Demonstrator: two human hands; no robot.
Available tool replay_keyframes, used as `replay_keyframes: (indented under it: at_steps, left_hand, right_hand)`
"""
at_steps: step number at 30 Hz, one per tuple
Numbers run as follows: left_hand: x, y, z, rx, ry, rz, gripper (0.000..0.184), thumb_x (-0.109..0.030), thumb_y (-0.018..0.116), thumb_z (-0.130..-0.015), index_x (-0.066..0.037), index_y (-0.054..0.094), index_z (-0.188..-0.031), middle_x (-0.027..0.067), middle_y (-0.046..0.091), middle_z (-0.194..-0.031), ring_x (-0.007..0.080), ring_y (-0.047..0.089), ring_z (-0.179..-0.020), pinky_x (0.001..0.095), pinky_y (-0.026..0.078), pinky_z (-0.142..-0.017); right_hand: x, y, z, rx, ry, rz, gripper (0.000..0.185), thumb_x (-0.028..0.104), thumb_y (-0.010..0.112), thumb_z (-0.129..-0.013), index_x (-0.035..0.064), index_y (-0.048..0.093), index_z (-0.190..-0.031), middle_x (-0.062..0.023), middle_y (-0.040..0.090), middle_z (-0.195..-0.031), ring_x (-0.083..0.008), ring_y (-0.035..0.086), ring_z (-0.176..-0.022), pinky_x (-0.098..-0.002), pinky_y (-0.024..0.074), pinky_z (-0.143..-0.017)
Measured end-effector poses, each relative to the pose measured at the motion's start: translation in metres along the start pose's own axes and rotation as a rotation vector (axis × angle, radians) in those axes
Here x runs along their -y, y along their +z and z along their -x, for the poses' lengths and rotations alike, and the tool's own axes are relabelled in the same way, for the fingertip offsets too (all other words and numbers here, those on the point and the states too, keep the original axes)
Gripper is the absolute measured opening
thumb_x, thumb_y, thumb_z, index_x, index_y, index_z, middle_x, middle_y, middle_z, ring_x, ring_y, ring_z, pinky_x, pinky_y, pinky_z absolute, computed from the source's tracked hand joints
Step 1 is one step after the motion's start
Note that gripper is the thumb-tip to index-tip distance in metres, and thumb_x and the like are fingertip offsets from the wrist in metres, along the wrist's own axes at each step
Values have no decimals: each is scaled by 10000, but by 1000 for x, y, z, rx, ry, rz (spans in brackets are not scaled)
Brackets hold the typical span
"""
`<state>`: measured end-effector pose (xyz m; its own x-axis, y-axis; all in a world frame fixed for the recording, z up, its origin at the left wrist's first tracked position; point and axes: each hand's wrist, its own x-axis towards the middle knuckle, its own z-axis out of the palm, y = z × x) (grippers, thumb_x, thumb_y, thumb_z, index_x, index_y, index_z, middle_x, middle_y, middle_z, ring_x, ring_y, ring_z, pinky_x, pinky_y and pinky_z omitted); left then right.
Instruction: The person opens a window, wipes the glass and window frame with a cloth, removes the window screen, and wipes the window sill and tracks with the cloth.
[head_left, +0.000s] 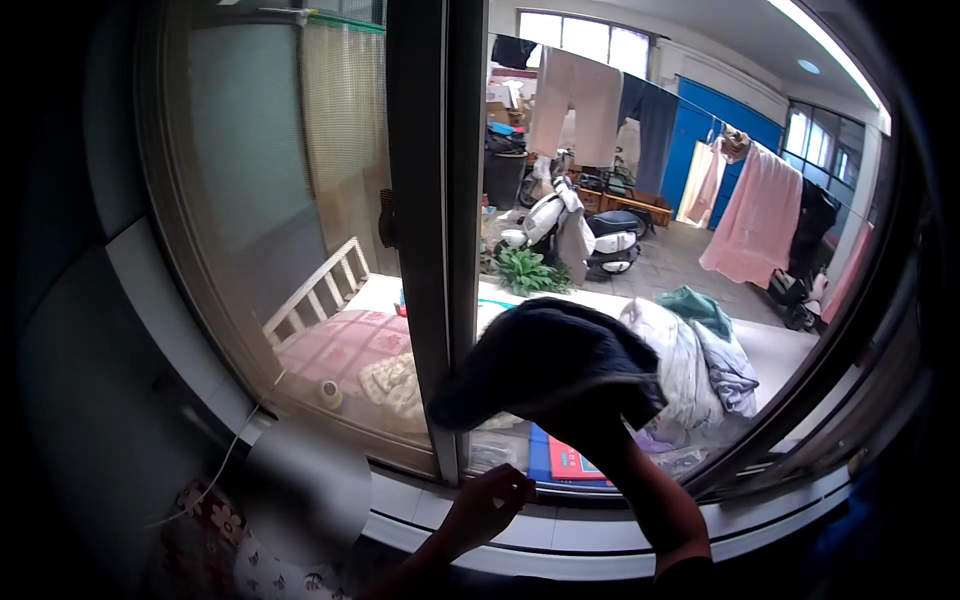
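A dark blue cap (pixel 550 360) with its brim toward the left is held up in front of the open window. My right hand (pixel 590 420) is under and behind the cap, gripping it; most of its fingers are hidden by the cap and shadow. Lower and to the left, my left hand (pixel 492 505) is raised near the window sill, with fingers curled and the tips close together. Whether anything small is between them cannot be made out.
Beyond the sill (pixel 570 530) lie a red and blue book (pixel 568 458), piled clothes (pixel 680 365) and a green plant (pixel 525 270). A dark window frame (pixel 430 230) stands upright at centre left. Laundry (pixel 760 215) hangs behind, near scooters (pixel 612 243). A round white object (pixel 310 490) is at lower left.
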<state>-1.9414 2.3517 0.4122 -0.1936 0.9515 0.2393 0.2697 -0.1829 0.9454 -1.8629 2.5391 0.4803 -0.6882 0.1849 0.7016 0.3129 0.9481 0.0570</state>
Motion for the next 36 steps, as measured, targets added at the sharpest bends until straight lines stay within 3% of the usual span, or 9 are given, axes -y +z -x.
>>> replay_keyframes:
  at_steps: [3,6,10,12,14,16,24,33,36]
  left_hand:
    - [13,-24,8,-103,99,-7,32,2,604,-915,-10,634,-913,65,654,-853,140,683,-766,270,539,-657]
    - [10,-54,7,-282,67,-152,91,-98,612,-935,-16,641,-908,65,647,-748,135,663,-653,263,523,-602]
    - [-1,-84,-16,-506,225,-321,128,-116,704,-884,-13,633,-910,66,627,-698,137,623,-572,272,483,-556]
    - [-4,-92,-30,-574,286,-411,193,-114,772,-827,-31,598,-824,61,621,-653,140,606,-524,264,459,-516]
    - [-1,-95,-38,-590,299,-413,238,-118,793,-806,-42,571,-763,49,608,-596,135,597,-502,262,453,-504]
    - [0,-97,-39,-584,260,-407,266,-162,801,-795,-49,566,-742,61,586,-596,173,599,-516,300,466,-508]
    - [8,-97,-44,-599,291,-456,263,-162,820,-712,-75,572,-728,55,574,-581,222,611,-517,339,476,-508]
    - [9,-104,-49,-528,374,-482,301,-200,803,-750,-52,540,-754,65,512,-610,241,552,-517,369,440,-502]
    - [5,-102,-44,-510,380,-584,326,-208,800,-763,-49,521,-816,80,518,-635,240,551,-553,361,443,-530]
  right_hand:
    - [14,-29,-57,-22,-113,-97,672,466,649,-893,68,459,-1399,-141,497,-1379,-290,467,-1283,-415,366,-1084]
    - [3,-55,-90,-174,-188,327,549,397,575,-931,58,498,-1356,-145,521,-1345,-288,470,-1274,-477,294,-1128]
    - [14,-125,-191,-558,-318,657,199,225,636,-814,70,672,-934,-108,630,-974,-297,537,-1115,-578,290,-1096]
    - [35,-150,-221,-282,-37,911,308,290,628,-837,94,586,-1071,-122,602,-1070,-323,518,-1115,-566,308,-1074]
    - [37,-158,-239,-658,-221,901,694,440,663,-831,149,444,-1423,-144,567,-1305,-359,467,-1243,-552,257,-1119]
    - [35,-124,-219,-671,-83,863,264,289,613,-844,97,570,-1020,-121,589,-1056,-331,515,-1090,-560,319,-1057]
    - [60,-56,-121,-218,-227,567,358,300,558,-917,14,553,-1133,-154,572,-1096,-334,518,-1064,-512,380,-1003]
    - [-166,-326,-123,-634,414,1165,373,303,481,-1000,84,569,-1288,-203,622,-1058,-323,606,-969,-474,468,-895]
    - [-191,-377,-108,-1038,392,1119,362,305,447,-1006,91,582,-1264,-194,647,-1040,-298,634,-976,-455,493,-868]
